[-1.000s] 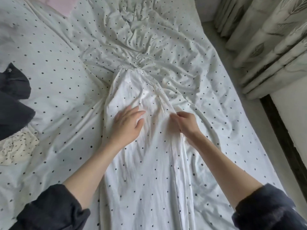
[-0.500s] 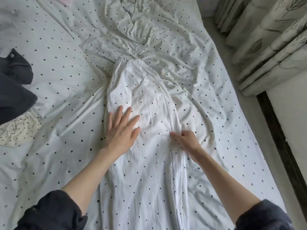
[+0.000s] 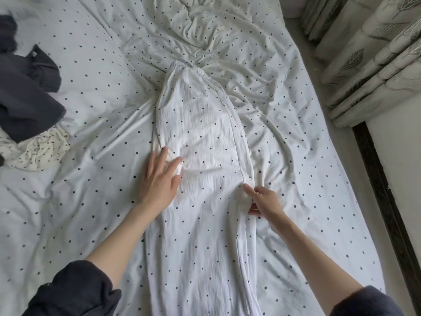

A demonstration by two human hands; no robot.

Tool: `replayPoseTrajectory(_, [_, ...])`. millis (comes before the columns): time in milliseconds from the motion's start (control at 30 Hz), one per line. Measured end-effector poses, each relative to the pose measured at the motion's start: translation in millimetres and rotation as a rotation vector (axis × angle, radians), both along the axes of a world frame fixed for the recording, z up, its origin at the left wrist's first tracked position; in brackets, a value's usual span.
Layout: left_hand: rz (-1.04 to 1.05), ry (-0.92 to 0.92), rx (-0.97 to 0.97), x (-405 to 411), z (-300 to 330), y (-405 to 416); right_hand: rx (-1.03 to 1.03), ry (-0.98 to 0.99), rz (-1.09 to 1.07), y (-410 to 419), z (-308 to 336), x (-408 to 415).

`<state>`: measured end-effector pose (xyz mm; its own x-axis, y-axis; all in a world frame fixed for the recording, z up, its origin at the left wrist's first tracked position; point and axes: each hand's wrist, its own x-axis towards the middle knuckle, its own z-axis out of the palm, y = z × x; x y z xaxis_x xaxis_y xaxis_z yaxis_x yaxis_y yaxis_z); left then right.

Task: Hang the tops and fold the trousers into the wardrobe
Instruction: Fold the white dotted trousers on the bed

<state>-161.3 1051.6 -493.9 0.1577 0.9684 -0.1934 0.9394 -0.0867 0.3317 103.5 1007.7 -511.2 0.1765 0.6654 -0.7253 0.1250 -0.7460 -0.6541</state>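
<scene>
Left hand is flat on the white polka-dot trousers, fingers straight and spread, palm pressing the cloth at the garment's left edge, about halfway along what's visible. Right hand is over at the right edge, fingers curled and pinching the fabric right by the side seam, index finger poking out along the seam. Trousers are laid lengthwise down the middle of the bed, elastic waistband at the far end, legs running toward the bottom edge of the view. Honestly they nearly blend in, since the bedsheet under them has the same dots and is pretty rumpled. Off to the left sits a dark garment lying partly on a cream dotted one. Patterned curtains hang at the upper right.
</scene>
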Motion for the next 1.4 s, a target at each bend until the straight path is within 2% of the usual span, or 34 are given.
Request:
replayPoseTrajectory(133, [0.068, -0.166, 0.115, -0.1, -0.5, -38.3, -0.035, 0.006, 0.138, -34.4, 0.2, -10.1])
replayPoseTrajectory(333, [0.445, -0.374, 0.04, -7.6, -3.6, -118.6, -0.14, -0.081, 0.259, -96.3, -7.7, -24.4])
replayPoseTrajectory(433, [0.501, -0.4, -0.058, -13.5, -5.9, -158.7, -0.18, -0.183, 0.298, -135.3, -10.9, -29.4])
replayPoseTrajectory(533, [0.541, -0.494, -0.179, -19.1, -13.8, -188.8, -0.155, -0.264, 0.249, -161.2, -15.3, -25.0])
replayPoseTrajectory(700, [0.537, -0.534, -0.198, -26.8, -36.0, -246.7, -0.1, -0.3, 0.115, -217.3, -24.6, -25.6])
replayPoseTrajectory(800, [0.642, -0.6, -0.233, -28.9, -49.5, -280.2, -0.072, -0.274, 0.012, -247.1, -32.1, -23.8])
replayPoseTrajectory(933, [0.741, -0.748, -0.385, -32.1, -66.1, -316.3, -0.042, -0.348, -0.021, -283.7, -48.6, -21.3])
replayPoseTrajectory(1000, [0.694, -0.713, -0.428, -34.8, -72.6, -332.9, -0.077, -0.304, -0.035, -304.2, -56.4, -20.3])
replayPoseTrajectory(1100, [0.681, -0.677, -0.477, -40.5, -81.8, -359.1, -0.15, -0.07, -0.115, -335.4, -67.2, -17.6])
replayPoseTrajectory(1200, [0.683, -0.626, -0.487, -46.5, -93.4, -377.9, -0.139, 0.069, -0.118, -348.6, -78.1, -15.3])
replayPoseTrajectory(1400, [0.653, -0.722, -0.613, -49.6, -106.3, -402.5, -0.078, 0.1, 0.059, -354.1, -88.2, -8.6])
